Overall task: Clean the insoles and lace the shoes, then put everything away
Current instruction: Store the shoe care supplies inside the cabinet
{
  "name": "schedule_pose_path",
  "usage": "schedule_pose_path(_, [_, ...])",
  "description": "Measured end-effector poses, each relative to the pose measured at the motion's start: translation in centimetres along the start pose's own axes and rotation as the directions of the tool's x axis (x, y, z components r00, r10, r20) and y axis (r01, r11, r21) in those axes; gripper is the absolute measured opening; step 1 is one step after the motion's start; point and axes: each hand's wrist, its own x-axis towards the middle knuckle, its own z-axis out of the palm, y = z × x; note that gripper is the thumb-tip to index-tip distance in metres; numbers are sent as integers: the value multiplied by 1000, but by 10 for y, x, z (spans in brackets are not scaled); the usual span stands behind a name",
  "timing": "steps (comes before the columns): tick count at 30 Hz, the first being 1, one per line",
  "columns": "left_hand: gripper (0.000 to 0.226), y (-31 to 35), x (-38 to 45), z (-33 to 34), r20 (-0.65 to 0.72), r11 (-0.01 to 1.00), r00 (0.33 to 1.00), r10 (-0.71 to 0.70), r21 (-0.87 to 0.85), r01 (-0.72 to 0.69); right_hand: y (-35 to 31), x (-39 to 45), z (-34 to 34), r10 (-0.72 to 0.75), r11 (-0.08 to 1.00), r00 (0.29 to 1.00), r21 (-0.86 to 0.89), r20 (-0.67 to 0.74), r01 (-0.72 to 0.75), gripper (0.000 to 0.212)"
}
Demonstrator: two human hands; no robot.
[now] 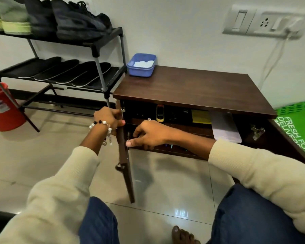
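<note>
Left hand: the left hand (108,118), a bead bracelet (102,128) on its wrist, curls its fingers round the top edge of the cabinet's open left door (125,161), thumb on the inner face.
Right hand: the right hand (149,134) reaches into the lower compartment just inside the door, fingers bent downward, thumb stretched toward the door edge; whether it holds anything cannot be told.
Cabinet: the low brown cabinet (192,87) stands against the white wall; small items, partly blurred, line its upper shelf, with white paper (224,127) jutting over the shelf edge at right.
Tub: a blue plastic tub (141,65) sits at the cabinet top's back-left corner.
Insoles: four dark insoles (65,72) lie side by side on the middle tier of the shoe rack (102,50), just left of the cabinet.
Shoes: dark shoes (77,20) and a green pair (9,18) sit on the top tier.
Floor: pale tiles (174,182) lie open between the swung door and the person's knees; a red bucket (4,110) stands at far left.
</note>
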Motion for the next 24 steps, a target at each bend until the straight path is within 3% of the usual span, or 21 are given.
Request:
schedule_pose_path(1, [49, 4, -4, 7, 9, 983, 1000, -26, -182, 27, 1, -3, 1, 40, 999, 999, 34, -13, -39, 51])
schedule_pose_path(3, [46, 10, -6, 28, 15, 928, 998, -59, -368, 61, 6, -8, 3, 88, 995, 995, -35, -52, -90, 53])
schedule_pose_path(7, [49, 24, -2, 67, -97, 875, 994, -45, -485, -7, 34, -13, -4, 97, 908, 949, -362, -301, -208, 44])
schedule_pose_path(9, [59, 30, 0, 82, -194, 933, 981, -17, -357, -54, 48, -17, -8, 94, 908, 921, -347, -378, -235, 35])
schedule_pose_path(11, [42, 35, -2, 92, -259, 975, 962, 86, -178, -135, 58, -20, -13, 72, 890, 901, -380, -427, -251, 30])
schedule_pose_path(13, [22, 39, -6, 98, -300, 955, 939, 165, -188, -228, 66, -19, -18, 3, 828, 894, -500, -448, -253, 29])
schedule_pose_path(15, [17, 41, -7, 104, -316, 933, 923, 220, -208, -294, 74, -18, -21, -48, 756, 899, -604, -436, -253, 30])
schedule_pose_path(18, [19, 41, -1, 110, -217, 916, 890, 400, 70, -395, 86, -16, -26, -72, 614, 904, -733, -422, -293, 38])
schedule_pose_path(20, [29, 44, 1, 112, -161, 849, 845, 509, 252, -464, 90, -16, -31, -54, 519, 902, -784, -428, -341, 47])
schedule_pose_path(24, [43, 47, 3, 118, -53, 749, 822, 568, 448, -489, 99, -25, -44, 74, 473, 919, -798, -387, -374, 69])
